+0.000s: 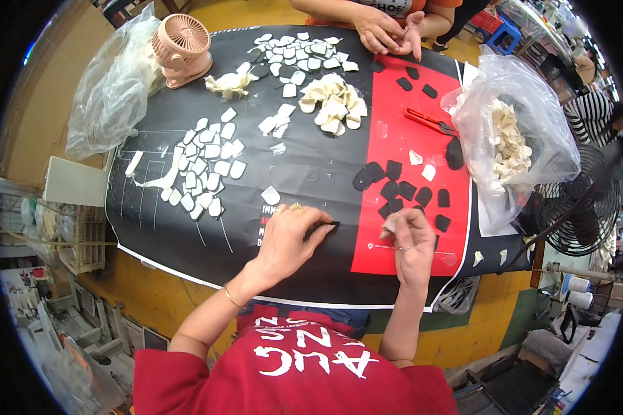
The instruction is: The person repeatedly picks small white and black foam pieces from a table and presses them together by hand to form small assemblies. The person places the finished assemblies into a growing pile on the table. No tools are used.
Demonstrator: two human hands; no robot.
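Note:
My left hand (294,238) is over the black part of the table cover, its thumb and fingers pinched on a small black piece (335,223) whose edge shows at the tips. To its right, above the red part, my right hand (412,245) is closed with curled fingers; what they hold, if anything, is hard to make out. Just beyond it lie several black rounded pads (408,191). One white rounded pad (271,196) rests alone past my left hand. A spread of white pads with dark edges (204,162) lies farther left.
Red-handled snips (429,121) lie on the red area. Cream pads (334,104) are heaped mid-table, with more white pads (301,55) behind. A pink fan (181,50) stands far left; a plastic bag (512,138) of cream pieces sits right. Opposite are a co-worker's hands (391,31).

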